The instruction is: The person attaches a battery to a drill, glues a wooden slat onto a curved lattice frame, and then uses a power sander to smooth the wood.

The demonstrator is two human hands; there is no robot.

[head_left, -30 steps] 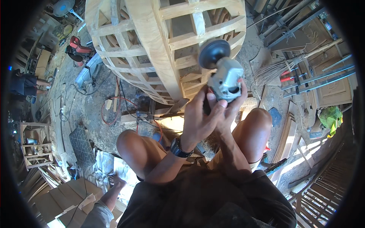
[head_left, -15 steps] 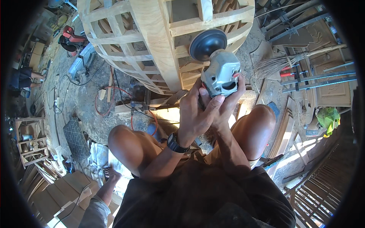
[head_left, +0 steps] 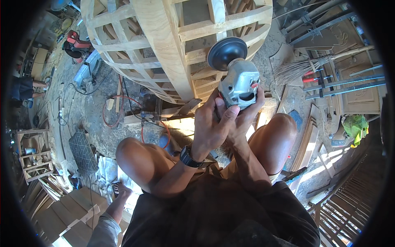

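An angle grinder point(head_left: 240, 84) with a silvery metal head is held up in front of me, its round black backing pad point(head_left: 226, 54) pointing away. My left hand point(head_left: 212, 121), with a dark watch on the wrist, wraps round the tool's body from the left. From the right, my right hand point(head_left: 247, 117) closes round the same body, and the two hands meet at the thumbs. Most of the grinder's body is hidden by my fingers. Just beyond the pad stands a curved wooden lattice frame point(head_left: 164, 45); whether the pad touches it I cannot tell.
A red hose point(head_left: 108, 117) and dark cables lie on the floor at left, near a red power tool point(head_left: 77, 39). At right are a twig broom point(head_left: 298, 70), metal clamps point(head_left: 345, 88) and stacked wood strips point(head_left: 308, 138). Another person's leg point(head_left: 113, 212) shows at lower left.
The grinder's pad and head have shifted slightly right and down, with both hands staying on it. The lattice frame appears slightly further left in view.
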